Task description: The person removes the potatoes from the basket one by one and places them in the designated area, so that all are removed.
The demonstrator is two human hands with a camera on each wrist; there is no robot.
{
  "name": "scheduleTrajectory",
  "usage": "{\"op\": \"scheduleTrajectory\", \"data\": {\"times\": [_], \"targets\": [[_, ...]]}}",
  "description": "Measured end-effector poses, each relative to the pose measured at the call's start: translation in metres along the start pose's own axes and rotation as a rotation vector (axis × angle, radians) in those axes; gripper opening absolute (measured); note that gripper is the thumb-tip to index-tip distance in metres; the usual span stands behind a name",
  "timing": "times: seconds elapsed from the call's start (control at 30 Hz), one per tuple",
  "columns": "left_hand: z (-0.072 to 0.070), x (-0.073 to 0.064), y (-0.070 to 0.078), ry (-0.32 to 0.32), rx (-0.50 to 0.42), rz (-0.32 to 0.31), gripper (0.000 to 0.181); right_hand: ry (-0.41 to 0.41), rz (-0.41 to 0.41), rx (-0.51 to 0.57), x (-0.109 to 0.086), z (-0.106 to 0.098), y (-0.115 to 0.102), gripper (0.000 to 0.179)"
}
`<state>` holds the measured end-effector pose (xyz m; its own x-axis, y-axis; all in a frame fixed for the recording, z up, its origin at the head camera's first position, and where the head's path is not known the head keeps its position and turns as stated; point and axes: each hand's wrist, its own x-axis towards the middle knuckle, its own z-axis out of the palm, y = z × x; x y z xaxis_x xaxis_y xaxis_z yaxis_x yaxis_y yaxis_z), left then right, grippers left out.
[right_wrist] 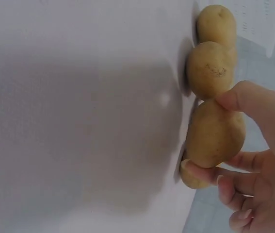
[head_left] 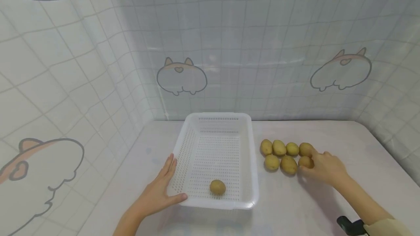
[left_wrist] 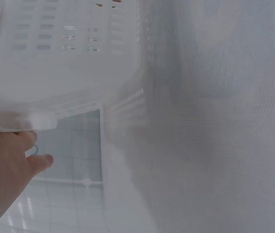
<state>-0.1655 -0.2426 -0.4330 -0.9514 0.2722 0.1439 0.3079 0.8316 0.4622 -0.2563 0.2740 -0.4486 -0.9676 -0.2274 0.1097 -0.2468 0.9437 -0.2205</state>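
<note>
A white perforated plastic basket [head_left: 216,148] stands on the table, with one potato [head_left: 217,187] lying in its near end. My left hand [head_left: 159,192] rests along the basket's left rim near the front corner, thumb over the front edge and fingers stretched. To the right of the basket sit several potatoes [head_left: 279,148] in two short rows. At the right end of the near row, my right hand [head_left: 325,166] pinches a potato [right_wrist: 214,136] between thumb and fingers. In the right wrist view that potato is close to the tabletop, with a speckled potato [right_wrist: 210,70] beside it.
A pale cloth covers the table [head_left: 282,207]. Behind and at both sides hangs a grid-patterned curtain [head_left: 262,46] with cartoon animals. A black object [head_left: 352,225] shows by the right sleeve [head_left: 387,227] near the lower right.
</note>
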Motion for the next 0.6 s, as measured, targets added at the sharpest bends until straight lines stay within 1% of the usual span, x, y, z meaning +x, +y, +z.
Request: {"op": "scheduleTrajectory", "data": {"times": [0.13,0.23,0.33,0.43,0.5,0.6], "targets": [[0.001,0.0,0.0,0.002,0.001,-0.004,0.11,-0.049,0.011,0.02,0.0,0.004,-0.001,0.056],[0.001,0.001,0.001,0.004,0.003,-0.005,0.11,-0.074,0.011,0.048,0.0,0.006,0.0,0.056],[0.001,0.001,0.001,0.006,0.004,-0.007,0.111,-0.087,0.013,0.062,0.0,0.005,0.003,0.061],[0.002,0.001,0.001,0.006,0.001,-0.009,0.111,-0.109,0.013,0.052,0.001,0.002,0.004,0.069],[0.002,0.001,0.001,0.003,0.002,-0.015,0.112,-0.135,0.017,0.046,0.001,-0.002,0.005,0.075],[0.001,0.0,0.002,0.0,0.004,-0.024,0.112,-0.141,0.02,0.02,0.0,-0.009,0.003,0.086]]}}
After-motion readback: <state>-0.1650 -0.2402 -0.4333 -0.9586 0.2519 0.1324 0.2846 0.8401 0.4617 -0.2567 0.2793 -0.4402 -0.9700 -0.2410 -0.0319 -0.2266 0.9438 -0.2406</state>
